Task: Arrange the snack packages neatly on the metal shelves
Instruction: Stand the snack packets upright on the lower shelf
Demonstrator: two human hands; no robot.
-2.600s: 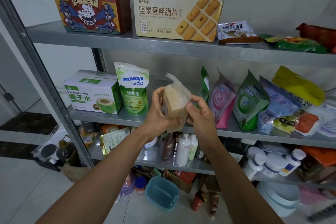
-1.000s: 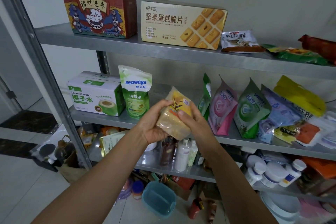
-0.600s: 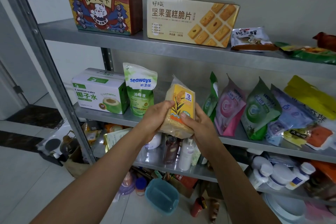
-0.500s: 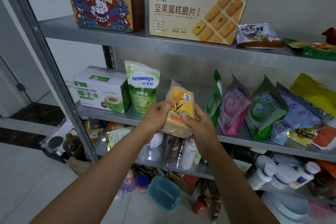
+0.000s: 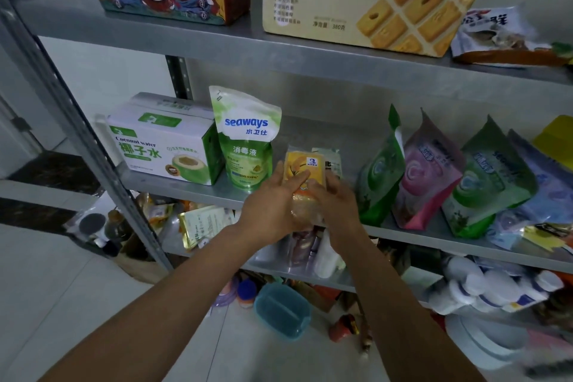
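Well left of the fingers, a coconut water box [image 5: 164,146] stands on the middle shelf [image 5: 198,187]. A seaways pouch [image 5: 248,139] stands just beside the left thumb. The left hand [image 5: 273,205] clasps the yellow snack packet [image 5: 305,169] from the left, index finger laid across its front. The packet stands upright over the shelf's front, between both sets of fingers, its base hidden. The right hand [image 5: 336,205] curls round the packet's right side. Just right of those fingers leans a green pouch [image 5: 378,177], then a pink pouch [image 5: 424,174].
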